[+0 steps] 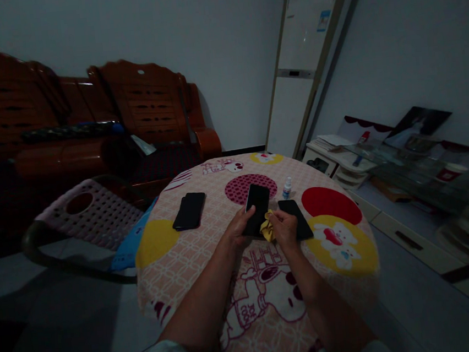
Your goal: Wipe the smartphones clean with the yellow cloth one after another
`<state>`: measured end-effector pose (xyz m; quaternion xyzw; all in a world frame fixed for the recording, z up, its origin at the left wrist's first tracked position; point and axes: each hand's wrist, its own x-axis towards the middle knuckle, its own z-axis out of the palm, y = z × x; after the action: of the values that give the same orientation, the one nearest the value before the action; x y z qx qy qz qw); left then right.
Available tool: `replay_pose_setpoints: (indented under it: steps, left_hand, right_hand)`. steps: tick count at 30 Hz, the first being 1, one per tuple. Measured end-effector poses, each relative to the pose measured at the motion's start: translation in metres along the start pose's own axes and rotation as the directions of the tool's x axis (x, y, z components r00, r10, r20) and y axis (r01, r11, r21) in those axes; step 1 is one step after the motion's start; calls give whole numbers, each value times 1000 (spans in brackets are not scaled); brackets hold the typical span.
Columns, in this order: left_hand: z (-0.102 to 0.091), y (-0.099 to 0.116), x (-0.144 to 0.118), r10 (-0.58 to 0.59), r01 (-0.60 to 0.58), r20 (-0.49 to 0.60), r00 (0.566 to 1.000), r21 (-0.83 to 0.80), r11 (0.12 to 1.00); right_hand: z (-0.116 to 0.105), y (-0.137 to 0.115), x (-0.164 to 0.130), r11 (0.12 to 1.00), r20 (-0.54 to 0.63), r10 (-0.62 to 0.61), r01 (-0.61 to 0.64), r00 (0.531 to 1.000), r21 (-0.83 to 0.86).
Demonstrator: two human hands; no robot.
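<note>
Two bare hands are working over the round desk (192,257) with its cartoon-printed cloth: the left hand (236,228) is gripping a black slab phone (257,207) by its lower edge, while the right hand (285,227) is pinching a crumpled yellow cloth (267,228) against it. A second black phone (299,217) is lying just beside the right hand, a third black phone (188,210) is resting well apart to the left, and a small white bottle (287,187) is standing near.

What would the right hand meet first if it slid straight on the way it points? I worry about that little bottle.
Probably the small white bottle with a blue cap. The right hand, holding a crumpled yellow cloth, points up the table roughly toward it, though depth is unclear.
</note>
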<state>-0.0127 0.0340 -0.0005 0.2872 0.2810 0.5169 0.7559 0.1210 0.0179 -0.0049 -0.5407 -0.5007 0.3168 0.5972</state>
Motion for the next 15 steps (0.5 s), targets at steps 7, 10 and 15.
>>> replay_pose_setpoints:
  steps: [7, 10, 15]
  left_hand:
    - [6, -5, -1, -84, 88, 46, 995, -88, 992]
    - [9, -1, -2, -195, 201, 61, 979, -109, 973]
    - [11, 2, -3, -286, 293, 70, 956, -145, 945]
  right_hand:
    - [-6, -4, 4, 998, -95, -60, 63, 994, 20]
    - [-9, -7, 3, 995, -103, -94, 96, 990, 19]
    - [-14, -8, 5, 990, -131, -138, 136, 982, -27]
